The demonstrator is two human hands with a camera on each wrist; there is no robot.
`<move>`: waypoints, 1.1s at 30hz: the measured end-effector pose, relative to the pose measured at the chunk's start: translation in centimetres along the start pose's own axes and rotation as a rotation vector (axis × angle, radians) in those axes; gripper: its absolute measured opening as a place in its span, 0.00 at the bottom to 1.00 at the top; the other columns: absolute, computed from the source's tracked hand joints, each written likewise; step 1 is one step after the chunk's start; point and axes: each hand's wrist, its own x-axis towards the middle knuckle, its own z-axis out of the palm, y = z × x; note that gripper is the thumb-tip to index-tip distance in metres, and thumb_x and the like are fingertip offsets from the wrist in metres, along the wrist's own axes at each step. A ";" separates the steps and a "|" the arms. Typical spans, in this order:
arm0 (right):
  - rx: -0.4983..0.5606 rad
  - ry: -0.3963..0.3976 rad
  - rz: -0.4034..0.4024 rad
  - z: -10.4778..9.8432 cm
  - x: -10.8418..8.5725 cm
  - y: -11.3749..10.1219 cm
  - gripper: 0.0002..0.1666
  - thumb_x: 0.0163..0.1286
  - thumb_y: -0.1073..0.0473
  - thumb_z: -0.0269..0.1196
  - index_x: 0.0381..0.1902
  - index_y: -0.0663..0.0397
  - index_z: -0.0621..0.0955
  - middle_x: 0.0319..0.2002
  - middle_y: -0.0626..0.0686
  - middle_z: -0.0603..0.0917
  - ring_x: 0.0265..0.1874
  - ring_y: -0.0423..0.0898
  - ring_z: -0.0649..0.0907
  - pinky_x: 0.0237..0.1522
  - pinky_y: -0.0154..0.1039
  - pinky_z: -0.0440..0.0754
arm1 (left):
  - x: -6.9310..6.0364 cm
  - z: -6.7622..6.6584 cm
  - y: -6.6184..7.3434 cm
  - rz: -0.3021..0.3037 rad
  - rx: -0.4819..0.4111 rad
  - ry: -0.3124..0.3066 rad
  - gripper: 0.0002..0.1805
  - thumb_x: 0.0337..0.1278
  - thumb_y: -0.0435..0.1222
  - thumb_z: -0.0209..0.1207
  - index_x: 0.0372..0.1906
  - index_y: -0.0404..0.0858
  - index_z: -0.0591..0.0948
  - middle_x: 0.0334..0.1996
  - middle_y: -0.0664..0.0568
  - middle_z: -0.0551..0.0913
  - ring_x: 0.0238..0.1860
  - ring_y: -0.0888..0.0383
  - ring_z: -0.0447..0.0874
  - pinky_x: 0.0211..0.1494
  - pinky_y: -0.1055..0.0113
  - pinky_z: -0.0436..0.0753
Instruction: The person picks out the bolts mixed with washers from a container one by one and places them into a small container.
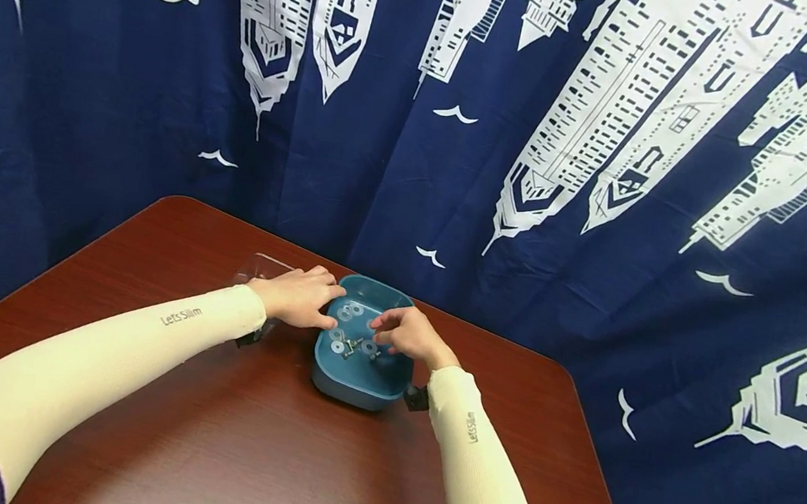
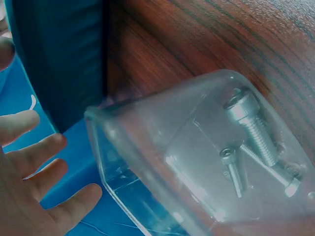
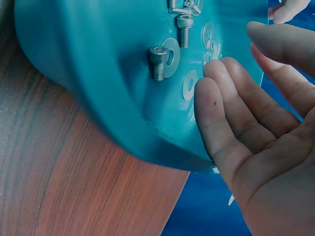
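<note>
Washers (image 3: pixel 189 95) lie among bolts (image 3: pixel 158 56) inside the blue bin (image 1: pixel 354 396), left hand (image 1: pixel 298 296) spread wide by its rim, right hand (image 1: pixel 412 335) narrowed overhead, no grip visible; thin, flat edges could make washers slip from fingertips.

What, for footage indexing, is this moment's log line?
left hand: at teal bin; right hand: over bin; bin: washers, bolts; clear box: more bolts

Edges of the left wrist view cut off the clear container (image 2: pixel 197 142) and the left hand (image 2: pixel 22 204)
</note>
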 end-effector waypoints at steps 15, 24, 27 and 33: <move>-0.072 -0.044 -0.004 0.4 0.7 0.1 0.17 0.61 0.66 0.70 0.49 0.62 0.86 0.41 0.54 0.88 0.34 0.47 0.85 0.39 0.44 0.87 | 0.2 0.4 0.0 -0.019 0.017 0.005 0.40 0.65 0.57 0.58 0.72 0.34 0.70 0.67 0.42 0.73 0.70 0.45 0.65 0.70 0.44 0.70; -0.079 -0.081 0.000 0.8 1.0 0.5 0.18 0.60 0.69 0.69 0.50 0.64 0.85 0.44 0.59 0.88 0.34 0.46 0.85 0.36 0.42 0.87 | 0.4 0.6 0.1 0.011 0.014 0.012 0.40 0.64 0.56 0.59 0.70 0.32 0.72 0.65 0.41 0.75 0.67 0.45 0.67 0.69 0.48 0.72; -0.067 -0.094 0.012 0.7 1.1 0.3 0.17 0.61 0.69 0.69 0.50 0.64 0.85 0.47 0.61 0.87 0.35 0.48 0.86 0.38 0.44 0.88 | 0.5 0.7 0.1 0.010 0.015 0.021 0.40 0.64 0.56 0.60 0.70 0.32 0.72 0.66 0.41 0.75 0.67 0.45 0.67 0.69 0.49 0.72; -0.075 -0.137 0.034 0.7 1.3 -0.1 0.17 0.62 0.69 0.69 0.50 0.62 0.85 0.46 0.59 0.88 0.40 0.52 0.88 0.41 0.48 0.88 | 0.5 0.8 0.1 0.009 0.034 0.013 0.39 0.64 0.55 0.59 0.70 0.31 0.72 0.66 0.41 0.75 0.67 0.45 0.67 0.69 0.49 0.72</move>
